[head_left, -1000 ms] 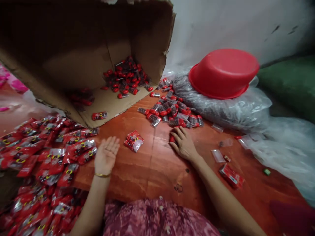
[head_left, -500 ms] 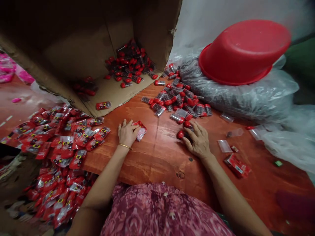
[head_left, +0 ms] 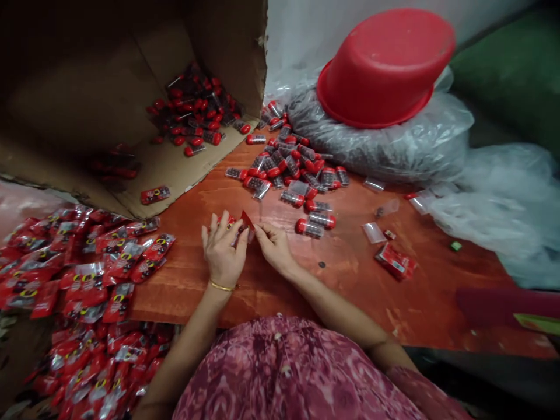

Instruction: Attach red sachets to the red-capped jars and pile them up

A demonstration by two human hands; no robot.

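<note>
My left hand (head_left: 224,251), with a gold bangle at its wrist, rests over a small red and clear packet (head_left: 247,220), its thumb and fingers closed at the packet's edge. My right hand (head_left: 275,248) meets it from the other side and pinches the raised red edge between thumb and fingers. Much of the packet is hidden under my left fingers. Just right of my hands lie three clear tubes (head_left: 310,228) with red caps and dark contents. A larger pile of such tubes (head_left: 289,166) lies behind them.
A cardboard box (head_left: 205,169) on its side holds more tubes. Filled red packets (head_left: 83,280) are heaped at left, down past the table edge. At right are a red tub (head_left: 385,70) upside down on a plastic bag (head_left: 367,151), and a red packet stack (head_left: 396,261).
My right hand has left the tubes and moved left to the packet, now pinching its edge. The packet's red edge is raised. The view has swung to the right.
</note>
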